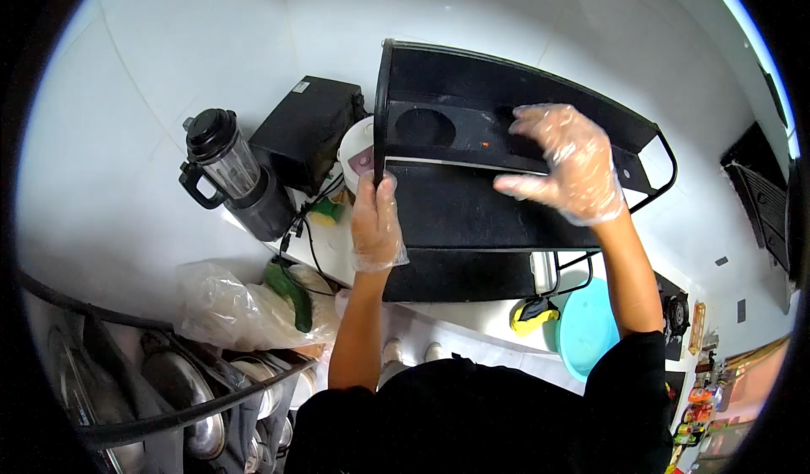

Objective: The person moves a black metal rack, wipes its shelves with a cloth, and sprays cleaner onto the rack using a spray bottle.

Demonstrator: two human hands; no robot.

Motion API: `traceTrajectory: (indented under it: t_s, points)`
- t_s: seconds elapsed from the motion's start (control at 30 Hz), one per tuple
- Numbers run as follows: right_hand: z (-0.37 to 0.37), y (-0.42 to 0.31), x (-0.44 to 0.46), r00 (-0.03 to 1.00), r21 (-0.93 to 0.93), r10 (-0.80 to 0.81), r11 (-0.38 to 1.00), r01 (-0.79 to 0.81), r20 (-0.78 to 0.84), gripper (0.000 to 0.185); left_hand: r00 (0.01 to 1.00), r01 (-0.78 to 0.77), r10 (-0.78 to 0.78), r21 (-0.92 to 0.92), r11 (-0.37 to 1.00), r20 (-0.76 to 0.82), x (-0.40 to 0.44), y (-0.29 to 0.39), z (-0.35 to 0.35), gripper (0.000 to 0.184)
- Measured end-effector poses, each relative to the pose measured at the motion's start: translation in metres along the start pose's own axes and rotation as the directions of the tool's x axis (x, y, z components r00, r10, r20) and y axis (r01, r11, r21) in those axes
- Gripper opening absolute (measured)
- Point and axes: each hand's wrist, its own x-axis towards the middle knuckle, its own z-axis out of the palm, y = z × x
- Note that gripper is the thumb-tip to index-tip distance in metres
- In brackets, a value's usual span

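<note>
A black tiered shelf rack (pixel 472 212) stands before me on the white counter. My left hand (pixel 377 229), in a clear plastic glove, grips the front edge of its left side panel. Gloved the same way, my right hand (pixel 574 166) is held in front of the upper shelf, thumb and fingers spread and nothing between them. Whether its fingertips touch the rack I cannot tell. A small orange scrap (pixel 484 145) and a dark round mark (pixel 425 128) show on the upper tier.
Left of the rack are a blender (pixel 224 157), a black box (pixel 308 128), a white round appliance (pixel 353 149) and loose cables. A cucumber (pixel 289 295) lies on a plastic bag (pixel 219 301) above a pot rack (pixel 194 406). A turquoise basin (pixel 586 330) and yellow-black cloth (pixel 534 315) sit right.
</note>
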Motion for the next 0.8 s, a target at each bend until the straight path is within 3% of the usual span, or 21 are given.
traceTrajectory:
  t_s: [0.07, 0.13, 0.27, 0.37, 0.4, 0.47, 0.6, 0.67, 0.77, 0.8]
  points:
    - [0.012, -0.004, -0.006, 0.996, -0.215, -0.049, 0.974, 0.065, 0.076, 0.045, 1.0, -0.015, 0.015, 0.023, 1.0, 0.019, 0.0, -0.003, -0.002, 0.025]
    - [0.018, 0.017, -0.018, 0.948, -0.213, 0.112, 0.976, -0.048, 0.297, 0.045, 0.999, 0.017, -0.019, 0.064, 0.998, 0.036, -0.001, -0.002, -0.005, 0.027]
    - [0.016, 0.017, -0.019, 0.951, -0.177, 0.092, 0.983, -0.04, 0.295, 0.05, 0.999, -0.024, 0.021, 0.084, 0.996, 0.045, 0.001, -0.005, -0.004, 0.03]
    - [0.016, 0.01, -0.023, 0.987, -0.203, 0.005, 0.979, 0.028, 0.163, 0.045, 1.0, 0.015, -0.015, -0.007, 1.0, 0.023, 0.001, -0.003, -0.003, 0.027]
    - [0.017, 0.0, -0.028, 0.988, -0.193, -0.147, 0.972, 0.135, -0.048, 0.037, 0.998, 0.044, -0.042, -0.045, 0.998, 0.037, 0.003, 0.001, -0.003, 0.025]
    - [0.035, -0.02, -0.062, 0.948, -0.097, -0.179, 0.983, 0.158, -0.264, 0.037, 0.992, 0.113, -0.104, -0.118, 0.987, 0.075, 0.001, 0.008, -0.003, 0.022]
    - [0.079, -0.055, -0.114, 0.996, 0.078, 0.086, 0.993, -0.088, 0.026, 0.031, 0.925, 0.322, -0.213, -0.347, 0.881, 0.316, 0.014, 0.012, -0.01, 0.013]
    - [0.102, -0.058, -0.135, 0.973, 0.135, 0.192, 0.969, -0.209, 0.127, 0.032, 0.891, 0.346, -0.185, -0.357, 0.868, 0.414, 0.022, 0.002, -0.014, 0.024]
    - [0.124, -0.059, -0.15, 0.956, 0.117, 0.293, 0.948, -0.295, 0.037, 0.029, 0.856, 0.308, -0.159, -0.238, 0.921, 0.493, 0.026, 0.006, -0.019, 0.038]
    - [0.133, -0.054, -0.159, 0.946, 0.257, 0.323, 0.912, -0.32, 0.03, 0.031, 0.849, 0.332, -0.17, -0.254, 0.909, 0.5, 0.025, 0.01, -0.02, 0.034]
